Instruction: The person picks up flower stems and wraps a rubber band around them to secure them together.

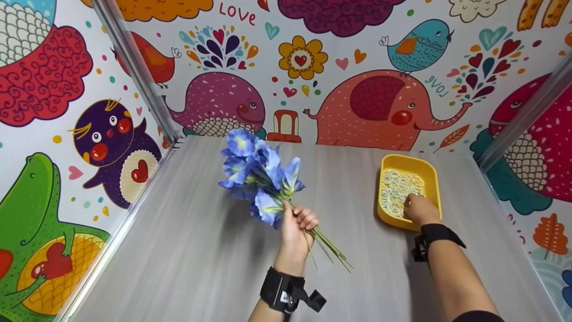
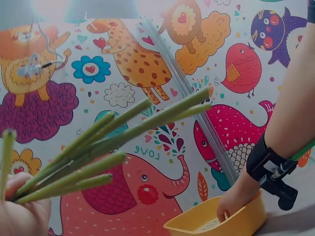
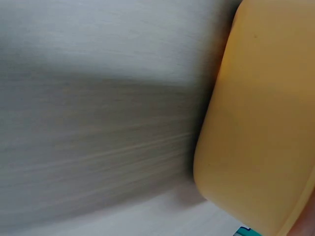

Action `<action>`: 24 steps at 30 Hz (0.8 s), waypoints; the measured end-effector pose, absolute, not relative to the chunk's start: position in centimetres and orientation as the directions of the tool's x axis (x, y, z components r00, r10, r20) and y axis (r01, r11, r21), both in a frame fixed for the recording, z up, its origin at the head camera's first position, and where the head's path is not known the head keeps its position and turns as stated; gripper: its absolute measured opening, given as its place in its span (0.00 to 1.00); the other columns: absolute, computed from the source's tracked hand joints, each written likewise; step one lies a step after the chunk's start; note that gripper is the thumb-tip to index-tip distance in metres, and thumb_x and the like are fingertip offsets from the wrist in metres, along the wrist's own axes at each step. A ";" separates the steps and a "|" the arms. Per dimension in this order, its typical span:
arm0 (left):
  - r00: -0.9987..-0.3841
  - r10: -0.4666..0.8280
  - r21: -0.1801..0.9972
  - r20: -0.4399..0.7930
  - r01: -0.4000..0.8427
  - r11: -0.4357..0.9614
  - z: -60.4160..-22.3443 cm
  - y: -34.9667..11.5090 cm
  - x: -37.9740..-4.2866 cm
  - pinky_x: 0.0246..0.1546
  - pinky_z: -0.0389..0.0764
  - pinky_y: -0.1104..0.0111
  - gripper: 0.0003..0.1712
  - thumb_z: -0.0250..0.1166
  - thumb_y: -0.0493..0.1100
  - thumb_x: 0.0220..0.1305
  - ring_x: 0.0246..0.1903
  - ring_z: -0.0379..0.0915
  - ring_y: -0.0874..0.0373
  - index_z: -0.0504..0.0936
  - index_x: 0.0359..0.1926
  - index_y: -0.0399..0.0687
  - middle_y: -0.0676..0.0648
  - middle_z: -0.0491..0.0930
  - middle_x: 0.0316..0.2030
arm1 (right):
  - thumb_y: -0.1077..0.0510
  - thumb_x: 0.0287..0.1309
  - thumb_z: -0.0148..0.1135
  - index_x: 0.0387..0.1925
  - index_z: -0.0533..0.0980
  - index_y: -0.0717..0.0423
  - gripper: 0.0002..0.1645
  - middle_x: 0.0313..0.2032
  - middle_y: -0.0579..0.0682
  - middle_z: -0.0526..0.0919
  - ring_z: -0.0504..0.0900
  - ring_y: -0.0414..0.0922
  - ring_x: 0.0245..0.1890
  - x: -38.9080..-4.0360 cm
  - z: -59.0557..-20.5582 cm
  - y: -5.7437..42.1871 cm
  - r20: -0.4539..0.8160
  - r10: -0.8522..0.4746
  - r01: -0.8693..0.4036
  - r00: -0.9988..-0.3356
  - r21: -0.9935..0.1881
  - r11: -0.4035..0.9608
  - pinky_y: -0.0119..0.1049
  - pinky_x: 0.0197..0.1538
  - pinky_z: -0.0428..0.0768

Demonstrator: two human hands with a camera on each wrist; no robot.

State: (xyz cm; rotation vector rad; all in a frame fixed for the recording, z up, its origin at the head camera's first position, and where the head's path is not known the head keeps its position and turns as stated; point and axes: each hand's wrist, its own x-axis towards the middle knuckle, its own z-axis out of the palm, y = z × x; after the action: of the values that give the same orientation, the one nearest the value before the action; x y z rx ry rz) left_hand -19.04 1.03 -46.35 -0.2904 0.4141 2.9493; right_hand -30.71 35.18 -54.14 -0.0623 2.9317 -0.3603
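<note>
A bunch of blue artificial flowers (image 1: 263, 174) is gripped by my left hand (image 1: 297, 230) round the upper stems, above the table. The blooms lean to the far left, and the green stems (image 1: 330, 246) stick out of the fist toward the near right. In the left wrist view the cut stem ends (image 2: 147, 125) fan out past the fingers. My right hand (image 1: 422, 209) reaches down into a yellow tub (image 1: 431, 179) of pale rubber bands (image 1: 395, 183). Its fingertips are down among the bands, and I cannot tell whether they pinch one.
The grey wood-grain table (image 1: 187, 250) meets printed cartoon walls (image 1: 357, 53) at the back and both sides. Metal corner posts (image 1: 138, 67) stand at the back corners. The tub rests on the right part of the table; its outer side fills much of the right wrist view.
</note>
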 end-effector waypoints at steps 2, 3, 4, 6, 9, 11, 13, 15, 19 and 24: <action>-0.973 0.095 0.272 -0.212 -0.152 -0.950 -46.2 0.9 -18.7 0.14 0.54 0.78 0.27 0.31 0.63 0.65 0.12 0.47 0.67 0.58 0.18 0.52 0.56 0.51 0.13 | 0.59 0.53 0.55 0.38 0.70 0.65 0.13 0.33 0.64 0.76 0.75 0.56 0.32 -30.6 -54.2 35.3 -0.176 -0.056 -0.011 -0.983 -0.247 0.969 0.47 0.33 0.73; -0.974 0.082 0.284 -0.211 -0.141 -0.949 -46.0 0.9 -18.5 0.14 0.54 0.78 0.27 0.31 0.63 0.65 0.12 0.47 0.67 0.57 0.18 0.52 0.56 0.51 0.13 | 0.59 0.53 0.55 0.37 0.70 0.64 0.12 0.33 0.63 0.76 0.75 0.55 0.32 -30.6 -54.2 35.3 -0.177 -0.051 -0.006 -0.983 -0.247 0.969 0.47 0.33 0.73; -0.974 0.067 0.295 -0.215 -0.130 -0.947 -45.9 0.9 -18.4 0.14 0.54 0.77 0.27 0.31 0.63 0.65 0.12 0.47 0.67 0.57 0.19 0.52 0.56 0.51 0.13 | 0.59 0.53 0.56 0.37 0.71 0.63 0.11 0.33 0.63 0.76 0.75 0.55 0.31 -30.6 -54.2 35.3 -0.179 -0.047 -0.002 -0.983 -0.244 0.970 0.46 0.32 0.73; -0.975 0.039 0.313 -0.221 -0.109 -0.943 -45.8 0.9 -18.2 0.14 0.54 0.77 0.26 0.32 0.63 0.65 0.12 0.47 0.66 0.57 0.19 0.51 0.55 0.51 0.13 | 0.58 0.53 0.57 0.36 0.72 0.62 0.10 0.34 0.62 0.76 0.75 0.54 0.31 -30.7 -54.2 35.2 -0.181 -0.039 0.004 -0.983 -0.236 0.972 0.46 0.32 0.73; -0.976 0.011 0.332 -0.217 -0.085 -0.939 -45.7 0.9 -18.1 0.14 0.54 0.77 0.26 0.31 0.63 0.65 0.12 0.47 0.66 0.56 0.20 0.51 0.55 0.51 0.13 | 0.59 0.52 0.57 0.36 0.74 0.61 0.10 0.34 0.62 0.77 0.75 0.53 0.31 -30.9 -54.3 35.1 -0.180 -0.031 0.011 -0.983 -0.227 0.974 0.45 0.31 0.73; -0.977 0.003 0.340 -0.212 -0.077 -0.937 -45.7 0.9 -18.1 0.14 0.54 0.77 0.26 0.31 0.63 0.65 0.12 0.47 0.66 0.56 0.20 0.51 0.55 0.51 0.13 | 0.60 0.51 0.58 0.35 0.76 0.61 0.10 0.34 0.61 0.78 0.75 0.53 0.31 -31.1 -54.3 35.0 -0.172 -0.032 0.008 -0.985 -0.227 0.974 0.45 0.31 0.73; -0.978 0.002 0.344 -0.207 -0.075 -0.936 -45.6 1.0 -18.0 0.14 0.54 0.77 0.26 0.31 0.62 0.65 0.12 0.47 0.66 0.56 0.20 0.51 0.55 0.51 0.13 | 0.60 0.49 0.59 0.34 0.77 0.61 0.10 0.34 0.61 0.79 0.75 0.53 0.32 -31.1 -54.4 35.0 -0.164 -0.035 0.003 -0.986 -0.230 0.973 0.45 0.32 0.74; -0.978 0.005 0.347 -0.209 -0.079 -0.935 -45.6 1.0 -17.9 0.14 0.54 0.77 0.26 0.31 0.62 0.65 0.12 0.47 0.66 0.56 0.19 0.51 0.55 0.51 0.13 | 0.61 0.48 0.60 0.34 0.78 0.61 0.10 0.34 0.60 0.79 0.76 0.54 0.32 -31.2 -54.5 35.1 -0.163 -0.034 0.004 -0.986 -0.231 0.973 0.46 0.33 0.74; -0.975 0.006 0.353 -0.223 -0.086 -0.932 -45.5 1.2 -17.7 0.14 0.54 0.77 0.26 0.32 0.62 0.66 0.11 0.47 0.66 0.56 0.19 0.51 0.55 0.51 0.12 | 0.60 0.48 0.61 0.34 0.78 0.60 0.10 0.35 0.60 0.79 0.76 0.53 0.32 -31.3 -54.7 35.2 -0.165 -0.021 0.017 -0.986 -0.222 0.975 0.47 0.34 0.74; -0.973 0.013 0.346 -0.229 -0.094 -0.933 -45.6 1.3 -17.6 0.13 0.54 0.77 0.26 0.32 0.62 0.66 0.11 0.47 0.66 0.56 0.19 0.52 0.55 0.51 0.12 | 0.62 0.47 0.61 0.34 0.76 0.60 0.09 0.34 0.60 0.79 0.75 0.54 0.30 -31.1 -54.7 35.4 -0.145 -0.014 0.017 -0.989 -0.211 0.977 0.47 0.31 0.73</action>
State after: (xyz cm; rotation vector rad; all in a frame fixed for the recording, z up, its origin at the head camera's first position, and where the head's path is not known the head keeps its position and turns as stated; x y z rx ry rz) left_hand -17.61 1.28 -45.57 -0.3469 0.5569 3.0162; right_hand -31.06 35.35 -54.75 0.0018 2.9781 -0.3196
